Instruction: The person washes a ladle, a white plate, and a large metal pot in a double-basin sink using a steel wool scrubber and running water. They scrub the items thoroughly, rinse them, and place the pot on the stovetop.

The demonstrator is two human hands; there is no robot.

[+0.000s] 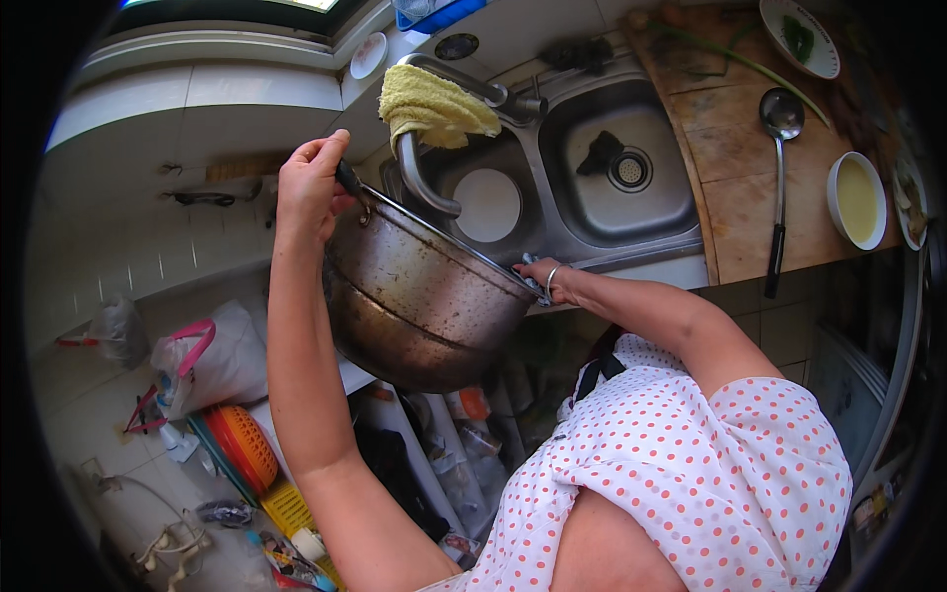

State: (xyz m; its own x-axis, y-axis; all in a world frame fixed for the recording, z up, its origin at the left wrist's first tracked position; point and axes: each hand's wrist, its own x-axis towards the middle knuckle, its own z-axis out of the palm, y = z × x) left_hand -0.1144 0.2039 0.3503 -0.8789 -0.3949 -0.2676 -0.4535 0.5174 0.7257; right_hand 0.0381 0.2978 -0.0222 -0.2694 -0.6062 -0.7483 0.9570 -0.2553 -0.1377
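A large, stained metal stockpot (436,296) tilts at the front edge of the sink, with its mouth towards the left basin (527,170). My left hand (314,177) grips its dark side handle (348,179), raising that side. At the opposite side of the rim is my right hand (551,280), with a bracelet on its wrist. Its fingers close around a small greyish thing (531,275) at the rim, perhaps a cloth over the other handle. The pot's inside is hidden. A white round dish (487,206) lies in the left basin.
A curved faucet (423,174) with a yellow towel (436,103) over it stands close to the pot. Dark residue (599,153) lies by the right basin's drain. A wooden board (740,200) bears a ladle (779,163) and a bowl of yellowish liquid (858,200). Below is an open drawer (436,459).
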